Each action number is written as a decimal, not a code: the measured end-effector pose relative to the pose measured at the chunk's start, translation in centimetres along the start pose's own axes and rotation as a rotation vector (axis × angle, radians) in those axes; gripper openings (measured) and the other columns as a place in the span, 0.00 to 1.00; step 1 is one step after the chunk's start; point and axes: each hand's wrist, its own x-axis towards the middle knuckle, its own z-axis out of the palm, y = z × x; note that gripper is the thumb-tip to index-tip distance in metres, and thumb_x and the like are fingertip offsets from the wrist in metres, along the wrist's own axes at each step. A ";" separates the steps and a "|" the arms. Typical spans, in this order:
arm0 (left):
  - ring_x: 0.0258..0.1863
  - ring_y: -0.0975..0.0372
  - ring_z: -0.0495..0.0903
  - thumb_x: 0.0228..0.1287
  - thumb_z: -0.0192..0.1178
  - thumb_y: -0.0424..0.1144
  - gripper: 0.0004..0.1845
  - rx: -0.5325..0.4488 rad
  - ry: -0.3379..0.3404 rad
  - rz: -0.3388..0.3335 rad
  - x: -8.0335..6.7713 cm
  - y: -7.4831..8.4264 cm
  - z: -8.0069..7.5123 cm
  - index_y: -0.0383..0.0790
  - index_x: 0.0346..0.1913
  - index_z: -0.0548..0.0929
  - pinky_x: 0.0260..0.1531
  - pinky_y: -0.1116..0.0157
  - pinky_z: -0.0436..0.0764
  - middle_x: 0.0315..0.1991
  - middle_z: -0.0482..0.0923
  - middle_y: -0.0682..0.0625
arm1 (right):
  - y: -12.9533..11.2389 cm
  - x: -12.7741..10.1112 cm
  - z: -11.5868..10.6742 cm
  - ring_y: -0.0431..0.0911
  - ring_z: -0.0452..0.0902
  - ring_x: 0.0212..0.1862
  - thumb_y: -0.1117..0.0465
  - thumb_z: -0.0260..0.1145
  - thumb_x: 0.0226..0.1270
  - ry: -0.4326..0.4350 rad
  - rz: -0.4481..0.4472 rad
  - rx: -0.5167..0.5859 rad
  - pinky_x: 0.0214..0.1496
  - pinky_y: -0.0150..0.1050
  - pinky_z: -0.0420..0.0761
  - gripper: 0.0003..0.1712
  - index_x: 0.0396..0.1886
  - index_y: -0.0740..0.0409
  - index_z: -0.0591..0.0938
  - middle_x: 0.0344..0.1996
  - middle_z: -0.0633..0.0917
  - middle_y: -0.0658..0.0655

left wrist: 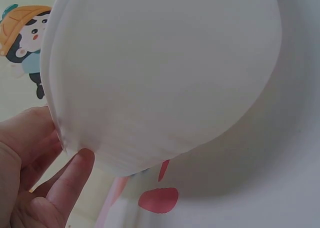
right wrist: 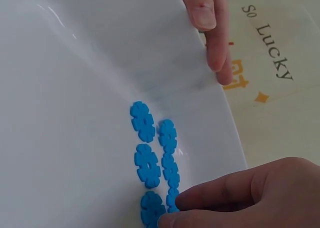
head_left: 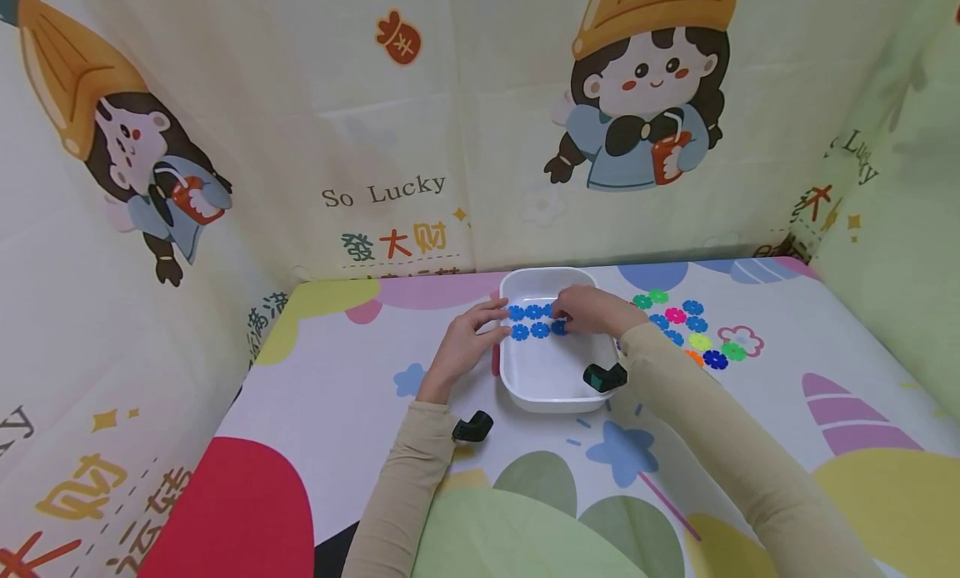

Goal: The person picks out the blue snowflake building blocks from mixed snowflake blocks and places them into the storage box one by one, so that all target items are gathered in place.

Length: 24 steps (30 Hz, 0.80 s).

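A white tray (head_left: 556, 376) holds blue snowflake discs (head_left: 540, 330) in two short rows of three near its far end. My left hand (head_left: 467, 344) grips the tray's left rim; in the left wrist view its fingers (left wrist: 77, 174) lie against the outer wall and over the edge. My right hand (head_left: 597, 309) reaches into the tray from the right. Its thumb and index finger pinch the near-row blue snowflake disc (right wrist: 151, 206) at the right end. Beside the index fingertip sits the end disc (right wrist: 172, 200) of the far row, partly covered by it.
Right of the tray, loose snowflake discs in blue, green, pink, yellow and orange (head_left: 699, 342) lie on the patterned tablecloth (head_left: 360, 344). A printed curtain (head_left: 487, 128) stands behind the table. Black wrist cameras (head_left: 472, 428) sit on both wrists, the right one over the tray.
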 end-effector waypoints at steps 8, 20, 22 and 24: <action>0.72 0.62 0.60 0.65 0.65 0.44 0.22 0.010 0.005 -0.001 0.0 0.0 0.2 0.41 0.60 0.81 0.62 0.56 0.72 0.67 0.70 0.62 | 0.8 -1.7 -0.6 0.49 0.77 0.45 0.65 0.70 0.62 0.169 -0.017 0.155 0.54 0.44 0.82 0.17 0.52 0.59 0.84 0.46 0.83 0.59; 0.71 0.61 0.61 0.65 0.65 0.42 0.21 0.000 0.013 -0.004 0.0 -0.1 0.2 0.40 0.59 0.82 0.62 0.56 0.73 0.66 0.70 0.61 | 2.4 -8.2 -1.6 0.56 0.78 0.54 0.59 0.72 0.62 0.362 0.080 0.303 0.50 0.48 0.84 0.27 0.60 0.61 0.79 0.53 0.81 0.62; 0.71 0.61 0.61 0.65 0.65 0.42 0.21 -0.003 0.014 -0.005 0.0 -0.1 0.2 0.40 0.59 0.82 0.61 0.56 0.73 0.66 0.71 0.61 | 2.9 -9.4 -1.4 0.57 0.78 0.53 0.58 0.72 0.62 0.379 0.095 0.293 0.49 0.49 0.84 0.28 0.61 0.62 0.78 0.53 0.81 0.63; 0.71 0.61 0.61 0.65 0.65 0.42 0.21 -0.004 0.016 -0.004 0.0 -0.1 0.2 0.40 0.59 0.82 0.61 0.56 0.73 0.66 0.71 0.61 | 3.6 -10.5 -1.2 0.58 0.78 0.53 0.59 0.72 0.62 0.387 0.113 0.297 0.48 0.50 0.84 0.28 0.61 0.63 0.78 0.53 0.81 0.64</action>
